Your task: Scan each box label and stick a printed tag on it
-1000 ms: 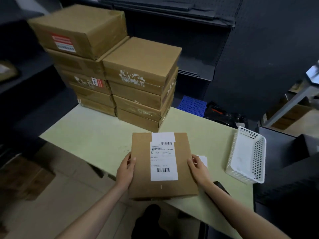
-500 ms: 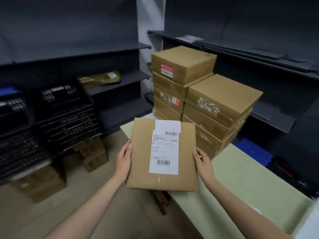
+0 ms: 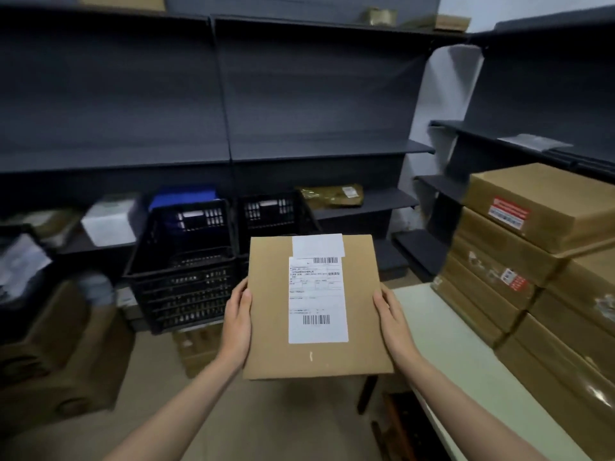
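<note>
A flat brown cardboard box (image 3: 269, 314) is held in the air in front of me, off the table. My left hand (image 3: 237, 322) grips its left edge and my right hand (image 3: 392, 322) grips its right edge. A long white shipping label (image 3: 317, 299) with two barcodes lies on the box's top face. A smaller blank white tag (image 3: 317, 245) is stuck above the label, overlapping its upper end. Stacks of brown boxes (image 3: 529, 247) stand on the pale green table (image 3: 442, 331) to my right.
Dark metal shelving (image 3: 299, 94) fills the wall ahead. Black plastic crates (image 3: 186, 261) stand stacked on the floor below it. More cardboard boxes (image 3: 66, 354) sit on the floor at the left. A wrapped packet (image 3: 331, 196) lies on a low shelf.
Both hands lifted the box off the table and carried it leftward. My view swung left from the table to the shelving and crates. The grip on the box's two edges is unchanged.
</note>
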`<control>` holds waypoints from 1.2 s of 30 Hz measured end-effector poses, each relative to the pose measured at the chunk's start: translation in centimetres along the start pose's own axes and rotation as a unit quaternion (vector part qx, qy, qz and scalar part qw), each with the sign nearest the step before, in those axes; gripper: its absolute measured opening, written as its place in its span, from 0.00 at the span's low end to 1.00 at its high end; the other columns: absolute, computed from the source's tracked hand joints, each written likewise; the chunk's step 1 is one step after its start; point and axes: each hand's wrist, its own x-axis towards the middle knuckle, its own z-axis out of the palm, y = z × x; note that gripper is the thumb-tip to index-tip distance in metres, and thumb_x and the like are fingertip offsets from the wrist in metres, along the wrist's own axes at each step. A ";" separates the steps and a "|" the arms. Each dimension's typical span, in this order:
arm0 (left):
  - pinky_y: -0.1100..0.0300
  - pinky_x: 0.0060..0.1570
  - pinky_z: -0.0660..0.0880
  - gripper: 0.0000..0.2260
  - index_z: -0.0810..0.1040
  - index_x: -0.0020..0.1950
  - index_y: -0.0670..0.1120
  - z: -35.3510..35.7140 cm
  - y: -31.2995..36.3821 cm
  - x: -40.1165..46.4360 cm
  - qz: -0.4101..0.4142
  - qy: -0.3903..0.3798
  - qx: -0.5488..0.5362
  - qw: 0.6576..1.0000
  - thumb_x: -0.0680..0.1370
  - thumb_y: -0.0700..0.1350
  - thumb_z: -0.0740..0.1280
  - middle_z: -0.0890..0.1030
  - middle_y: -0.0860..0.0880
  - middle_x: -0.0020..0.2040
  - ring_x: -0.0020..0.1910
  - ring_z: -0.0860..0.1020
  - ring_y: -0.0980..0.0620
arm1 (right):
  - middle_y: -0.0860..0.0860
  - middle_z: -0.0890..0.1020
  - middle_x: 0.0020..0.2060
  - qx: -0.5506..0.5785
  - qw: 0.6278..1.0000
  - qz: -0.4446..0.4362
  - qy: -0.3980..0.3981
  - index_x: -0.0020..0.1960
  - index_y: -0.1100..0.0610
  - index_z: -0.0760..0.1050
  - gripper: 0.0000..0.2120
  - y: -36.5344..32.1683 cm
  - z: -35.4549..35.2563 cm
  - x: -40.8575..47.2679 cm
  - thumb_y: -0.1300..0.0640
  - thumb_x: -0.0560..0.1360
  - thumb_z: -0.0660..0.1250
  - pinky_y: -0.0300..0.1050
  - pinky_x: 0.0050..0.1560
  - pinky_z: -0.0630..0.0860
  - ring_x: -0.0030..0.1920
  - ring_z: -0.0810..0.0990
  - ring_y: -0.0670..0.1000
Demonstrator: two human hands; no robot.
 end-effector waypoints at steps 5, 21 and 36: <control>0.57 0.49 0.69 0.11 0.70 0.62 0.59 -7.1 -0.6 4.5 -0.028 0.041 0.017 0.999 0.83 0.53 0.53 0.77 0.54 0.57 0.55 0.74 0.54 | 0.40 0.78 0.55 0.050 0.997 0.021 -0.058 0.64 0.42 0.67 0.13 -1.4 8.7 2.4 0.44 0.80 0.57 0.38 0.45 0.72 0.52 0.77 0.39; 0.61 0.44 0.70 0.12 0.68 0.66 0.58 -17.5 -3.7 16.3 -0.065 0.118 0.010 0.991 0.82 0.50 0.56 0.76 0.58 0.55 0.51 0.74 0.62 | 0.46 0.78 0.56 0.036 0.987 0.051 -0.145 0.65 0.44 0.67 0.13 -1.9 25.9 12.8 0.46 0.81 0.57 0.38 0.44 0.71 0.51 0.77 0.41; 0.60 0.44 0.73 0.19 0.64 0.71 0.58 -21.0 -5.8 38.6 -0.060 0.137 0.022 0.988 0.81 0.47 0.60 0.77 0.52 0.59 0.54 0.78 0.53 | 0.50 0.78 0.58 0.010 0.982 0.029 -0.188 0.68 0.49 0.68 0.16 -3.2 41.2 34.9 0.49 0.81 0.57 0.45 0.54 0.72 0.53 0.77 0.46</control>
